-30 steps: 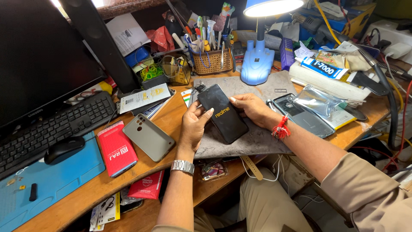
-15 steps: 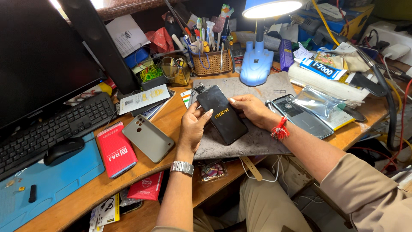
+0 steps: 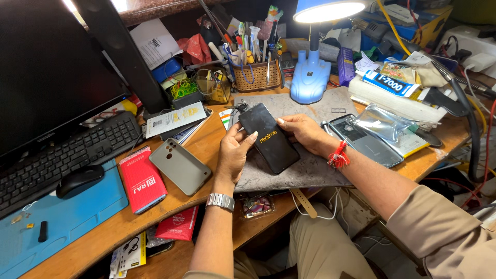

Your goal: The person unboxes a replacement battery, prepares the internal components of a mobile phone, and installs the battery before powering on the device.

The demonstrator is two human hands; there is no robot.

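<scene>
A black smartphone (image 3: 268,137) with a lit yellow logo on its screen lies tilted over a grey work mat (image 3: 305,170). My left hand (image 3: 233,154) grips its left edge, thumb on the screen near the logo. My right hand (image 3: 306,132), with a red thread at the wrist, holds the phone's right edge and upper corner. A grey phone case (image 3: 180,166) lies on the wooden desk just left of my left hand. A dismantled phone back (image 3: 366,140) with a clear plastic bag on it sits to the right of my right hand.
A blue desk lamp (image 3: 310,77) shines over the mat. A wicker basket of tools (image 3: 256,76) stands behind the phone. A keyboard (image 3: 67,155), mouse (image 3: 79,181), monitor (image 3: 46,77), blue mat (image 3: 62,217) and red box (image 3: 142,180) fill the left side. Clutter and cables crowd the right.
Both hands keep hold of the phone; it has shifted only slightly over the mat. Nothing else has moved.
</scene>
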